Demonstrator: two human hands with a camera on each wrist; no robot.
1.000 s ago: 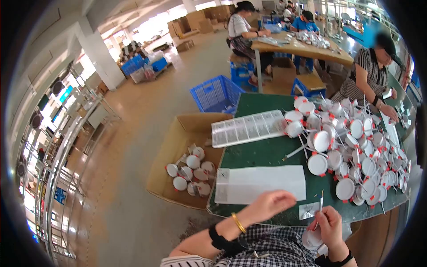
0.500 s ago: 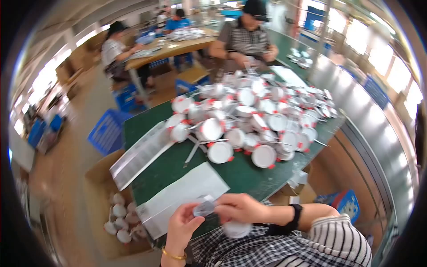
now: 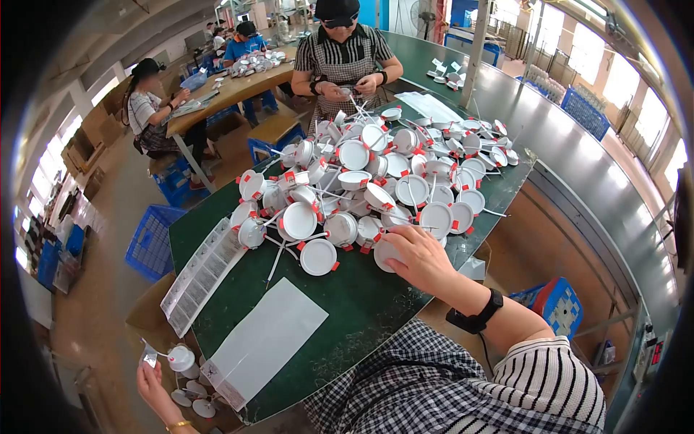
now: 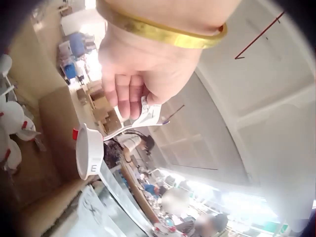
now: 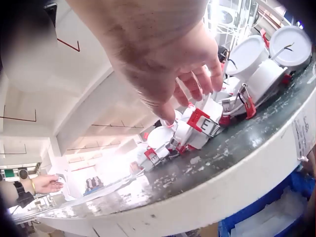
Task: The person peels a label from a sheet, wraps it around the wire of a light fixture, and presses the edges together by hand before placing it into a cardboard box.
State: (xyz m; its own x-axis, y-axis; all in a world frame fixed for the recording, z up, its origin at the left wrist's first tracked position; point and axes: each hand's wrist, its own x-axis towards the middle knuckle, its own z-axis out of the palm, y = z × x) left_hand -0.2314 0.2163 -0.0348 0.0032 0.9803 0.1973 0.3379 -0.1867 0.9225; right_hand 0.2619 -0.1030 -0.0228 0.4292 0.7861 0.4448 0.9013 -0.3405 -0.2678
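My left hand, out over the carton at the lower left, pinches a small silvery label on the cable of a round white lamp. In the left wrist view that lamp hangs by its cable below the fingers, a red clip on its side. My right hand is at the near edge of the lamp pile, its fingers curved over a white lamp. The right wrist view has the hand above a lamp with a red clip, thumb and fingers on either side.
A heap of white lamps covers the far part of the green table. On the table lie a white sheet and a printed label strip. More lamps are in the carton. A person sits opposite.
My hands have separated: the left moved down left over the carton with the labelled lamp, the right reached forward to the pile. The head view has swung to the right.
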